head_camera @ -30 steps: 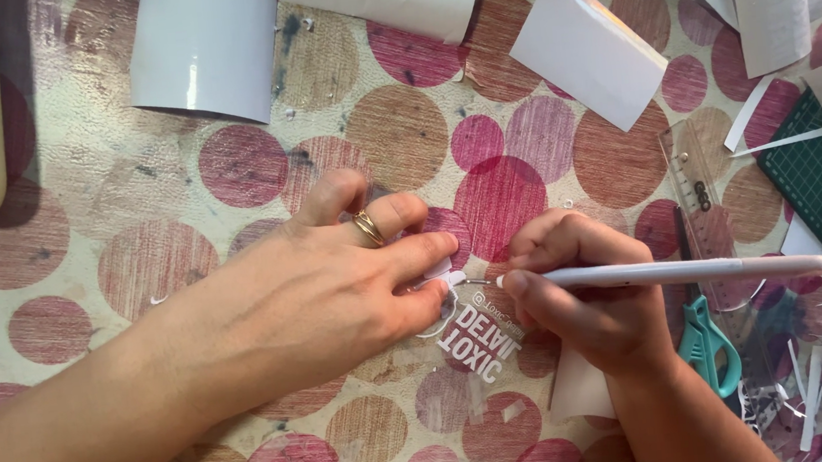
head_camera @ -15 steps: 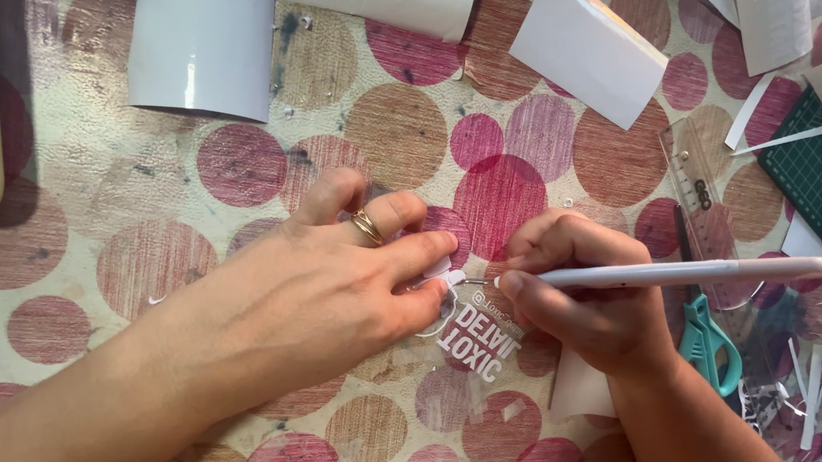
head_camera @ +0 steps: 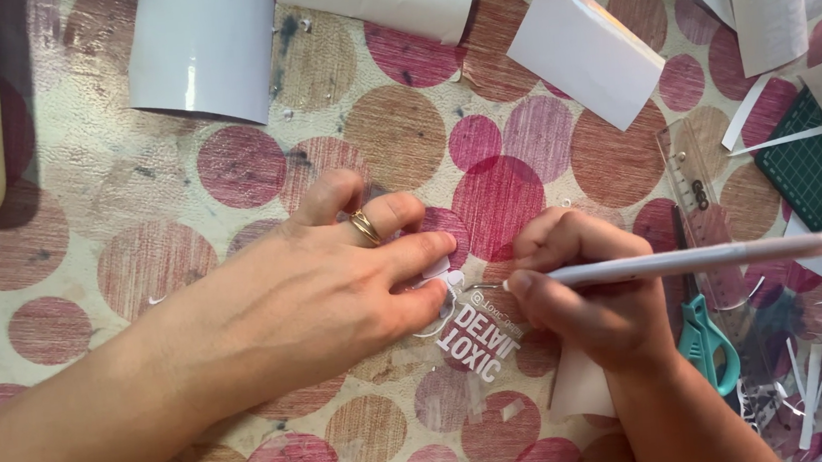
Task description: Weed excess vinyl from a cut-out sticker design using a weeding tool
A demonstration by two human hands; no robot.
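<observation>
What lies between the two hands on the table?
In the head view, a small clear tag with white lettering lies between the left hand and the right hand, which holds a pen-like tool.

A bench (head_camera: 126,188) fills the whole view, covered by a worn, glossy cloth printed with large round dots in pink, magenta and brown on a pale cream ground. The covering looks scuffed and stained in places, with small dark specks near the top. Soft, even light falls from above, leaving faint sheen on the surface. No wall, floor or window shows.
</observation>
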